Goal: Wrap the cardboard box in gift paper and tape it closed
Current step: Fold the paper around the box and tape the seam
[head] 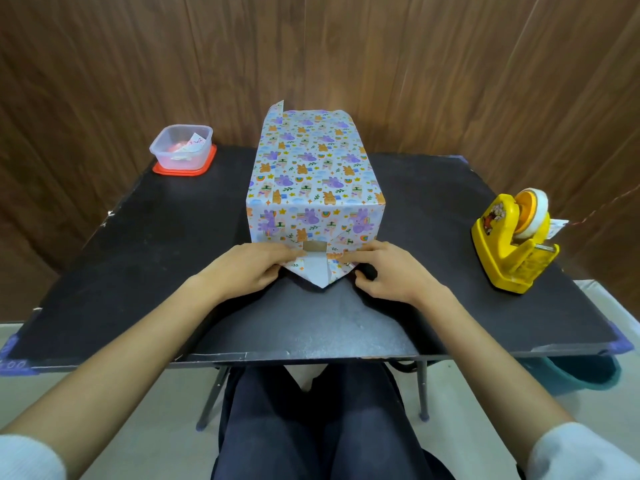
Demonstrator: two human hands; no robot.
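While left hand [249,268] and right hand [389,271] press flat on gift paper [320,274], the tub [162,151] seemingly holds scraps [189,147].

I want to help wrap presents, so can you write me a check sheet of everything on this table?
surface: black table, scuffed at the near edge.
job's things: cardboard box in gift paper, one bare patch showing; near flap folded to a point, no tape seen; tape dispenser at right.
clutter: clear tub on red lid, paper scraps inside.
grips: left hand and right hand press the flap's sides.
cables: reddish strand past the dispenser; unsure what.
surroundings: wood-panel wall; teal tub under table.
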